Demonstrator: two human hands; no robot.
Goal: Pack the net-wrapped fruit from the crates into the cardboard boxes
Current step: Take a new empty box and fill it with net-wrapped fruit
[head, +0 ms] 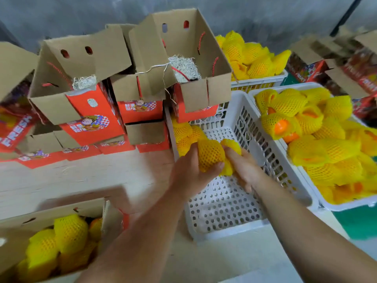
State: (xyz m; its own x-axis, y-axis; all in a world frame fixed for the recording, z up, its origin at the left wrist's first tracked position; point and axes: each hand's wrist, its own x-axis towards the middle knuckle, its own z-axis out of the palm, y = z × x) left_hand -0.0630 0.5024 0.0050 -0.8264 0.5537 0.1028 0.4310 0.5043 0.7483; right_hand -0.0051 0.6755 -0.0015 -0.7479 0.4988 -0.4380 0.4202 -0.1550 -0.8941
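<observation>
My left hand [188,172] grips a yellow net-wrapped fruit [210,154] above the near-empty white crate [224,203]. My right hand [243,168] holds a second net-wrapped fruit [230,147] right beside it, the two fruits touching. A few more wrapped fruits [183,133] lie at the crate's far left corner. At the bottom left, an open cardboard box [61,209] holds several wrapped fruits [69,233].
A full white crate of wrapped fruit [318,131] stands to the right, another [253,58] behind it. Stacked open red-and-brown boxes [183,64] with shredded filler line the back of the pale table [81,176]. More boxes [346,64] sit far right.
</observation>
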